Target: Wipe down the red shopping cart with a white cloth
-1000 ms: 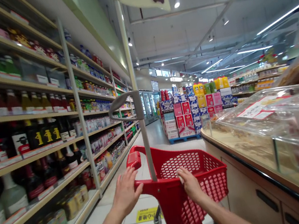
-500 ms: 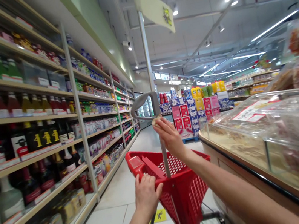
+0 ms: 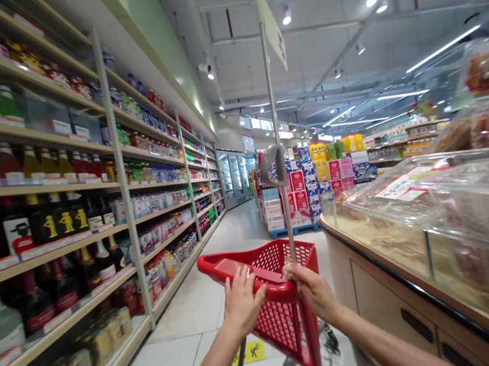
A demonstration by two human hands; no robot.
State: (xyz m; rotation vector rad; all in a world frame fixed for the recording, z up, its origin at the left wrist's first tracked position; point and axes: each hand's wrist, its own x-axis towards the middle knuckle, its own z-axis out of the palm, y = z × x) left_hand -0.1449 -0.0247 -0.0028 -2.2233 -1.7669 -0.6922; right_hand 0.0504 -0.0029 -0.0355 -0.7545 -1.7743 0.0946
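Note:
A red plastic shopping cart (image 3: 278,327) stands at an angle in front of me. My left hand (image 3: 241,299) lies over its red handle, fingers curled on top and thumb to the side. At the right end of that handle, low on the upright metal pole (image 3: 288,213), my right hand (image 3: 312,289) is closed on a small crumpled pale cloth (image 3: 288,268), pressing it near the pole. Higher up the pole sits a grey loop grip (image 3: 272,166), and a pale flag-like sign (image 3: 268,23) tops it.
Shelves of bottles and cans (image 3: 59,223) line the left side. On the right, a display counter (image 3: 379,260) with clear lids and packed food runs close to the cart. Stacked boxes (image 3: 302,192) stand ahead, with glass-door fridges (image 3: 233,172) beyond. A yellow floor marking (image 3: 254,351) lies under the cart.
My right hand has moved down the pole with the cloth, from just under the grey grip to the handle. The cart and pole have turned; the pole now stands further right.

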